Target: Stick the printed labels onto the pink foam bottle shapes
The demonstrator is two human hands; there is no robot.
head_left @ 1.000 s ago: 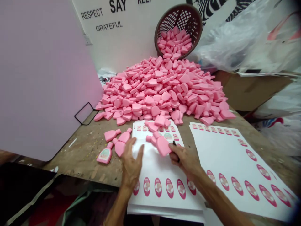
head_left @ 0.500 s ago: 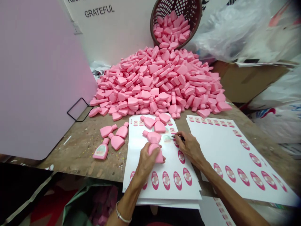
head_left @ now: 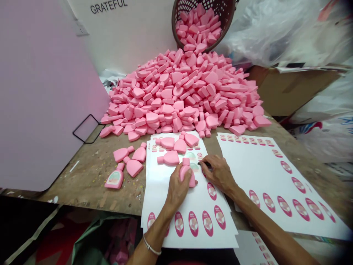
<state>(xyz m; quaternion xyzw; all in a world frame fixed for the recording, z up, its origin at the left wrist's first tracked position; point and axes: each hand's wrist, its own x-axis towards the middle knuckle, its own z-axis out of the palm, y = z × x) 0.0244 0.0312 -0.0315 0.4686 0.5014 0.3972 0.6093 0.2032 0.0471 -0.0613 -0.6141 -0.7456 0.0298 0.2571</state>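
In my left hand [head_left: 176, 187] is a pink bottle-shaped foam piece [head_left: 186, 175], its neck pointing away from me, above a white sticker sheet [head_left: 162, 191]. My right hand [head_left: 219, 173] pinches a small dark pointed tool [head_left: 205, 164], its tip by a pale green label [head_left: 194, 167] on that sheet. Whether the tip touches the label I cannot tell. Several loose pink bottle pieces [head_left: 169, 158] lie on the sheet's upper part. To the left, one bottle piece with a pale green label on its front [head_left: 114, 179] lies beside several plain ones [head_left: 134, 167].
A large heap of pink bottle pieces [head_left: 176, 92] fills the back of the table, spilling from a tipped brown basket [head_left: 175, 33]. Another sticker sheet [head_left: 248, 165] lies right. A pink panel [head_left: 49, 92] stands left; a cardboard box [head_left: 292, 88] and plastic bags [head_left: 264, 33] are back right.
My left hand has shifted slightly right with the bottle piece, which now stands clear of the loose one behind it. That loose piece sits further left. The right hand stays by the label.
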